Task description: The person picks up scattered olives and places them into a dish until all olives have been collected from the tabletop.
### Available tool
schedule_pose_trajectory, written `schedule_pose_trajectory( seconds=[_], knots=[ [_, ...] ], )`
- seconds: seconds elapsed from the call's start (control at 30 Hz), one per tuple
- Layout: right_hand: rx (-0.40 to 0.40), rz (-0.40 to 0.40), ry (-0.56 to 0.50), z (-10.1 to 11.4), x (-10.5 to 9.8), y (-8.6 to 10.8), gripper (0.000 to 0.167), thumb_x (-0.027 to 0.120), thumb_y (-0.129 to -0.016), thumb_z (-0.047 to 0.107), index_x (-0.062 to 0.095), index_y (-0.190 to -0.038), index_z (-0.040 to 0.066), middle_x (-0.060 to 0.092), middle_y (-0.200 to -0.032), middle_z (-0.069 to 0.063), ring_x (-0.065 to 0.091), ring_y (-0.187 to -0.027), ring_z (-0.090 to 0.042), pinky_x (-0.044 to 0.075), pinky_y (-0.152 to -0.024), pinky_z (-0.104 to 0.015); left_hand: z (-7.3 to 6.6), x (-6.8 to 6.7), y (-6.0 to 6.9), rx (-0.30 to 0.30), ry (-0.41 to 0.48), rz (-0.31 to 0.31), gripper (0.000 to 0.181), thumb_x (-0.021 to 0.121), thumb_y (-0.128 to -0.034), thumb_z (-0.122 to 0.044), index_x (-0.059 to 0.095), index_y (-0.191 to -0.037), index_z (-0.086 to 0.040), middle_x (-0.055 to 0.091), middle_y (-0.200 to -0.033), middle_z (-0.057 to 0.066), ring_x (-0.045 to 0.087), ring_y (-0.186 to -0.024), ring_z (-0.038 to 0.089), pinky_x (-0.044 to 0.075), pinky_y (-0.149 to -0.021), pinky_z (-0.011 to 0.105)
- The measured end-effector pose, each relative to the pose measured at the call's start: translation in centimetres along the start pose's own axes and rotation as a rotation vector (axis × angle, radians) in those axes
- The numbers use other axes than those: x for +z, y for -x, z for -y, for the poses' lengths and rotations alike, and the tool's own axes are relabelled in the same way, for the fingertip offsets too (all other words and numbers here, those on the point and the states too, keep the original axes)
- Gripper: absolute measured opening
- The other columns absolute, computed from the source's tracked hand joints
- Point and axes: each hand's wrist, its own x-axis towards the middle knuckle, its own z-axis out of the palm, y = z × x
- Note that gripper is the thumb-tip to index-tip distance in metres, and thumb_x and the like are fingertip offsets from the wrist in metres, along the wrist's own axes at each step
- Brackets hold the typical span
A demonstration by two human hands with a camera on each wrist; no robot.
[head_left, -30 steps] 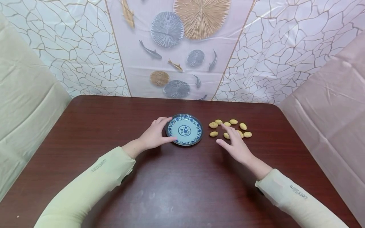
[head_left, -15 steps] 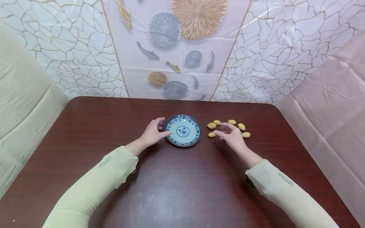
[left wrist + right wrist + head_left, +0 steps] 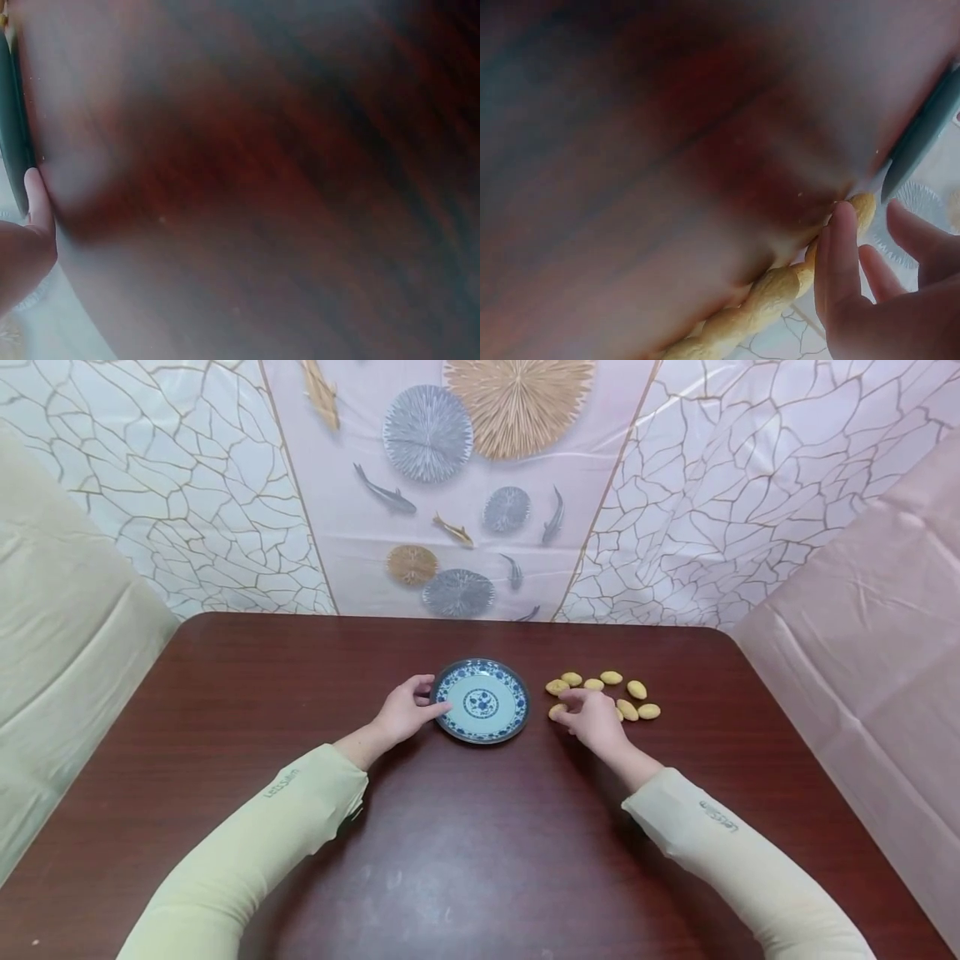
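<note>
A round blue-and-white patterned plate point(image 3: 491, 702) with a dark rim lies near the middle of the table. My left hand point(image 3: 401, 710) holds it at its left rim, thumb over the edge and fingers curled at the side. In the left wrist view, the thumb touches the plate's dark edge point(image 3: 13, 127). To the plate's right lies a loose group of small yellow potatoes point(image 3: 628, 710). My right hand point(image 3: 596, 722) reaches down around the front-left potato point(image 3: 556, 712). In the right wrist view, that potato point(image 3: 865, 211) sits between the spread fingertips, a gap showing on one side.
The dark brown table point(image 3: 450, 827) ends at a patterned backdrop point(image 3: 457, 493) behind the plate. Beige cloth walls stand at the left point(image 3: 67, 652) and the right point(image 3: 877, 652).
My right hand has moved left from above the middle of the potatoes to the front-left one, its fingers drawing together. The left hand's fingers have curled in from a spread at the plate's rim.
</note>
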Motion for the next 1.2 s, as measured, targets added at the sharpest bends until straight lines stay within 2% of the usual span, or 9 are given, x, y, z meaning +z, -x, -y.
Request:
schedule_pose_trajectory(
  seconds=[0.2,0.37,0.6,0.67,0.8,0.93,1.03,1.2],
  knots=[
    [-0.089,-0.009,0.15,0.6,0.3,-0.5,0.024,0.068,-0.084,0.011,0.068,-0.104,-0.002,0.068,-0.105,-0.018,0.061,-0.065,-0.015,0.049,-0.059,-0.025,0.3,0.0,-0.1,-0.019,0.025,-0.004,0.053,0.062,-0.0874,-0.009,0.043,-0.135,0.003,0.052,-0.127,0.025,0.055,-0.113,0.034,0.048,-0.094,0.038],
    [-0.107,0.014,0.197,0.9,0.2,-0.8,0.019,0.068,-0.083,0.011,0.07,-0.098,-0.001,0.07,-0.098,-0.017,0.061,-0.065,-0.016,0.049,-0.06,-0.026,0.4,0.1,-0.2,-0.029,0.05,-0.016,0.051,0.061,-0.0869,-0.005,0.044,-0.134,0.003,0.052,-0.127,0.025,0.055,-0.113,0.034,0.048,-0.094,0.037],
    [-0.065,0.085,0.184,1.1,-0.2,-1.2,0.022,0.066,-0.084,0.01,0.068,-0.101,-0.003,0.069,-0.096,-0.019,0.06,-0.055,-0.012,0.051,-0.054,-0.025,0.5,0.2,-0.1,-0.044,0.083,-0.023,0.051,0.061,-0.087,-0.004,0.044,-0.135,0.003,0.053,-0.127,0.025,0.055,-0.113,0.033,0.048,-0.094,0.037],
    [-0.073,0.084,0.194,1.1,-0.2,-1.2,0.021,0.066,-0.084,0.011,0.068,-0.1,-0.003,0.069,-0.096,-0.019,0.061,-0.062,-0.015,0.051,-0.059,-0.027,0.7,0.2,-0.1,-0.049,0.093,-0.025,0.051,0.061,-0.0871,-0.005,0.044,-0.135,0.002,0.053,-0.127,0.024,0.055,-0.113,0.032,0.048,-0.094,0.036],
    [-0.071,0.076,0.18,0.9,-0.2,-1.2,0.019,0.067,-0.083,0.012,0.069,-0.096,-0.002,0.069,-0.09,-0.016,0.059,-0.065,-0.016,0.05,-0.059,-0.027,0.9,0.4,-0.3,-0.053,0.101,-0.029,0.052,0.061,-0.087,-0.004,0.044,-0.135,0.002,0.054,-0.127,0.024,0.056,-0.112,0.032,0.048,-0.094,0.036],
    [-0.029,0.078,0.115,0.7,-0.3,-1.3,0.02,0.068,-0.083,0.014,0.068,-0.094,-0.002,0.069,-0.088,-0.016,0.058,-0.055,-0.009,0.049,-0.053,-0.023,0.9,0.5,-0.3,-0.057,0.11,-0.029,0.052,0.061,-0.087,-0.004,0.044,-0.135,0.001,0.054,-0.127,0.024,0.056,-0.112,0.032,0.048,-0.094,0.036],
    [0.008,0.079,0.069,0.9,-0.6,-1.4,0.023,0.07,-0.082,0.017,0.067,-0.095,-0.002,0.068,-0.093,-0.017,0.06,-0.053,-0.009,0.051,-0.053,-0.023,0.9,0.5,-0.3,-0.056,0.119,-0.033,0.052,0.061,-0.0869,-0.004,0.045,-0.135,0.001,0.054,-0.127,0.024,0.056,-0.112,0.032,0.048,-0.094,0.036],
    [0.071,0.095,-0.007,1.6,-1.0,-1.9,0.03,0.07,-0.083,0.022,0.066,-0.102,-0.001,0.064,-0.105,-0.019,0.065,-0.061,-0.013,0.055,-0.061,-0.026,0.8,0.4,-0.2,-0.057,0.132,-0.037,0.052,0.061,-0.0869,-0.003,0.044,-0.136,0.002,0.054,-0.127,0.024,0.056,-0.112,0.032,0.048,-0.094,0.036]
  ],
)
